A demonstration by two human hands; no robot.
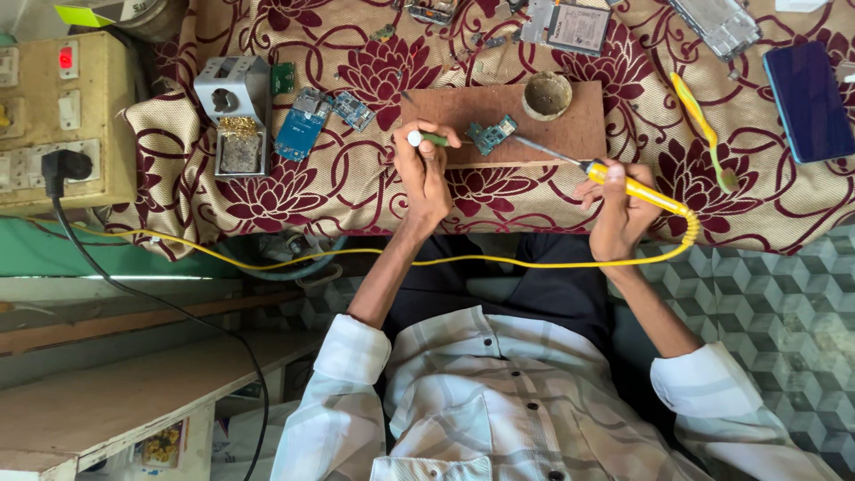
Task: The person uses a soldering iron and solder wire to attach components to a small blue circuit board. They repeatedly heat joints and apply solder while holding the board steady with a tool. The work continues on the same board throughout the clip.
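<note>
My left hand [423, 174] grips a thin green-handled tool with a white end [429, 139], its tip pointing at a small green circuit board [492, 135]. That board lies on a brown wooden board [463, 107]. My right hand [622, 212] holds a yellow soldering iron [637, 187]; its metal tip reaches left to just beside the circuit board. A round, dirty tin [547, 95] sits on the wooden board above the iron's tip.
A maroon-flowered cloth [356, 191] covers the table. On it lie blue circuit boards [303, 125], a metal stand [233, 111], a yellow toothbrush [704, 125] and a blue phone [809, 102]. A switch box [62, 116] with a black plug stands at the left. The iron's yellow cord [267, 263] crosses my lap.
</note>
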